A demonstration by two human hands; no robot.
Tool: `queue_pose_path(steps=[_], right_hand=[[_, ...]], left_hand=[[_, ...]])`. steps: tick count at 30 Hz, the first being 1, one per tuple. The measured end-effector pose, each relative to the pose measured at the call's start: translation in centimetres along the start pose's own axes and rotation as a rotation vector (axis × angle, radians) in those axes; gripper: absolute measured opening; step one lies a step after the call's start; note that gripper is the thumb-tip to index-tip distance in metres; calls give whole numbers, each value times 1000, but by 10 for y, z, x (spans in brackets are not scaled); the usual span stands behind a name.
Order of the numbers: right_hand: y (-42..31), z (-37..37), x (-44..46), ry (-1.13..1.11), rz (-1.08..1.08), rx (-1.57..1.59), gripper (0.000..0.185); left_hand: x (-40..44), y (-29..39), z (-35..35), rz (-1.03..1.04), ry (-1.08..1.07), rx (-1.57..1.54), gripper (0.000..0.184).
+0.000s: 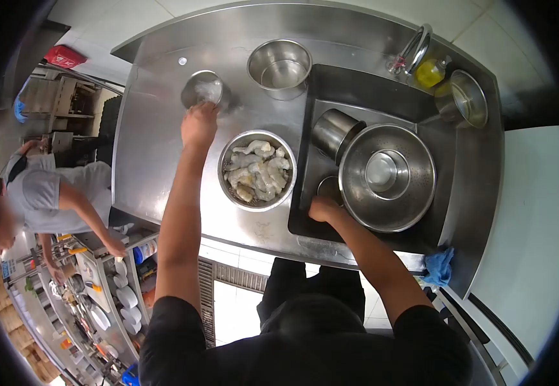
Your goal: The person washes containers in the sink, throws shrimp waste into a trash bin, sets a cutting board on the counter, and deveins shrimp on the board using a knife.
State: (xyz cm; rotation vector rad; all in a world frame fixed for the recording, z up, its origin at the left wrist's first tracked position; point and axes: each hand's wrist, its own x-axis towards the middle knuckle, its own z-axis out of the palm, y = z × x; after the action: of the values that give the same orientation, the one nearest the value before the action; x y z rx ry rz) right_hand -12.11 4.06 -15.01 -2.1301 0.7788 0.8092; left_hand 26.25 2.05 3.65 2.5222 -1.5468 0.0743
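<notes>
The left arm [186, 212] reaches far forward, almost straight, the left hand [199, 125] at its end with the back of it upward and the fingertips hard to make out. The right arm [372, 257] slants forward and inward, the right hand [326, 209] nearer the torso, its fingers mostly hidden

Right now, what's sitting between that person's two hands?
In the head view, a metal bowl of pale pieces lies between the left hand and right hand, then the sink's edge.
</notes>
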Motion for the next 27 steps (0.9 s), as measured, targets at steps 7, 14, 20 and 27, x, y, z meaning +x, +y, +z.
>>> queue_pose_path(steps=[7, 14, 20, 27], right_hand=[[-81, -206, -138, 796, -365, 449, 16], [-164, -326, -53, 686, -406, -319, 22], [-159, -336, -43, 632, -526, -380, 21], [-104, -402, -43, 1177, -494, -184, 16]], left_hand=[[-37, 32, -74, 456, 111, 113, 12], [-40, 99, -125, 760, -27, 165, 17], [-42, 90, -121, 706, -41, 79, 8], [-72, 106, -108, 616, -24, 2, 9]])
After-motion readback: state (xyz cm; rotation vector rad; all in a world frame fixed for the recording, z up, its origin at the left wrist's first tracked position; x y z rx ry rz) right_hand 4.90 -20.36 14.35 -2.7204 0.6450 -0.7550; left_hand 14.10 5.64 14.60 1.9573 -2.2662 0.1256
